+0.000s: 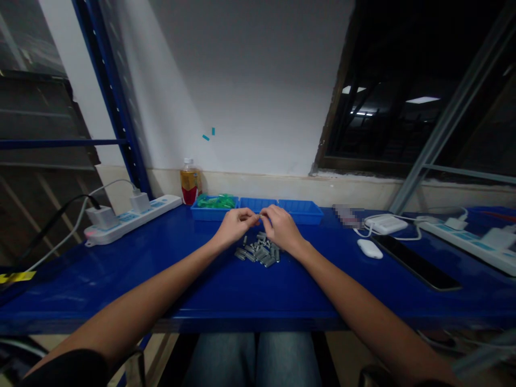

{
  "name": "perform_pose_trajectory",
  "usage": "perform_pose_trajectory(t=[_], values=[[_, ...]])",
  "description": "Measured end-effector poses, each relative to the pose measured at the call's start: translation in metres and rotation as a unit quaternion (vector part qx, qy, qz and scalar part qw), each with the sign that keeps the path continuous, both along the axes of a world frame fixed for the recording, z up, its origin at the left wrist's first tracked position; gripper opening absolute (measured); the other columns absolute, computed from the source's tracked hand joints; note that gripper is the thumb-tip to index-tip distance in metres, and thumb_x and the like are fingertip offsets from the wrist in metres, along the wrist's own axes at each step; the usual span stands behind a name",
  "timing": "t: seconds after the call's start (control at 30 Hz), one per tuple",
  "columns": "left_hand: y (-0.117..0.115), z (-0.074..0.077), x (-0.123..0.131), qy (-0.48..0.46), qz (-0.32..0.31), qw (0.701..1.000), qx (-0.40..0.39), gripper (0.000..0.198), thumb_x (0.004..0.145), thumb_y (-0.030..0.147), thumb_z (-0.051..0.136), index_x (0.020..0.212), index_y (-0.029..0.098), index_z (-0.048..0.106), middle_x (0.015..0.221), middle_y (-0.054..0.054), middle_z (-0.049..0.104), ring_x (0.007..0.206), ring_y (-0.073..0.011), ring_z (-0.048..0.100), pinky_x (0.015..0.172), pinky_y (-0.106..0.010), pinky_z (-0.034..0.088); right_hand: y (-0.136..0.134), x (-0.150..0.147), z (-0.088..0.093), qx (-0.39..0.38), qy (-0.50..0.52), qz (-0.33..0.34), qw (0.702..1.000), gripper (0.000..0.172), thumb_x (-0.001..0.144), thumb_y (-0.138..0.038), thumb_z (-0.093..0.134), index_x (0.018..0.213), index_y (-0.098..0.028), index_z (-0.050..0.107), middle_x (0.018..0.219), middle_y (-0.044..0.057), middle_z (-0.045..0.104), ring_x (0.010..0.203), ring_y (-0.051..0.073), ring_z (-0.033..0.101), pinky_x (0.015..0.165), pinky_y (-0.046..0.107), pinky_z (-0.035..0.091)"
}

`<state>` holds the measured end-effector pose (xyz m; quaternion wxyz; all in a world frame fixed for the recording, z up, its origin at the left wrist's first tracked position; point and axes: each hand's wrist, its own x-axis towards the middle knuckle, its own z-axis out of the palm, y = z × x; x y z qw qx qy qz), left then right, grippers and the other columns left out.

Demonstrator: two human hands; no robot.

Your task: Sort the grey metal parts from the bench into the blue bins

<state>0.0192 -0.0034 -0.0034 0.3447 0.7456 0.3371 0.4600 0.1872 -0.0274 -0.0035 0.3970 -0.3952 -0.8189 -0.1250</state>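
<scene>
My left hand (237, 224) and my right hand (280, 227) meet above the table, just in front of the blue bins. The fingers of both are pinched together, fingertip to fingertip. Whatever lies between them is too small and hidden to name. Below the hands a loose pile of small grey metal cylinders (262, 251) lies on the blue table (242, 293). Behind them stands a row of blue plastic bins (304, 213). Green, shiny pieces (217, 202) fill the left bin, and my hands partly cover the middle one.
A drink bottle (190, 183) stands behind the left bin. At the left lies a power strip (133, 219) with chargers plugged in. To the right are a white earbud case (370, 249), a black phone (417, 263), a white charger block (386, 224) with cables, and another power strip (470, 242).
</scene>
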Motion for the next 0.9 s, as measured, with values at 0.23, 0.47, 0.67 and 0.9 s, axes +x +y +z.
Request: perform_pose_trajectory(t=[0.23,0.47,0.67,0.9], values=[[-0.009,0.008,-0.004,0.131,0.057,0.979,0.144,0.028,0.083,0.035,0.054,0.101,0.016,0.064,0.08,-0.005,0.071,0.072,-0.0175,0.066,0.068,-0.028,0.049,0.003,0.002,0.002,-0.029,0.103,-0.002,0.994,0.019,0.089,-0.022,0.043,0.075,-0.018,0.055,0.072,0.003,0.058,0.071,0.016,0.055,0.069,0.027,0.038],[-0.014,0.007,-0.004,0.153,0.069,0.956,0.239,0.02,0.085,0.031,0.053,0.097,0.017,0.062,0.086,-0.005,0.07,0.081,-0.0174,0.065,0.072,-0.028,0.048,0.001,-0.002,-0.001,-0.042,0.105,0.017,0.993,0.025,0.091,-0.024,0.039,0.069,-0.019,0.051,0.069,0.002,0.056,0.068,0.015,0.054,0.065,0.026,0.036],[-0.015,0.009,-0.004,0.146,0.072,0.953,0.255,0.016,0.084,0.028,0.053,0.09,0.017,0.062,0.083,-0.004,0.068,0.078,-0.0161,0.062,0.072,-0.028,0.047,0.001,-0.003,-0.001,-0.053,0.104,0.028,0.993,0.029,0.091,-0.025,0.038,0.065,-0.02,0.048,0.064,0.001,0.054,0.064,0.014,0.052,0.062,0.026,0.036],[-0.014,0.01,-0.002,0.073,0.068,0.985,0.141,0.017,0.08,0.03,0.051,0.074,0.015,0.059,0.071,-0.001,0.063,0.067,-0.0133,0.057,0.063,-0.024,0.044,-0.006,-0.004,0.002,-0.044,0.116,0.062,0.99,0.016,0.087,-0.023,0.048,0.099,-0.017,0.056,0.082,0.004,0.061,0.077,0.017,0.058,0.072,0.028,0.043]])
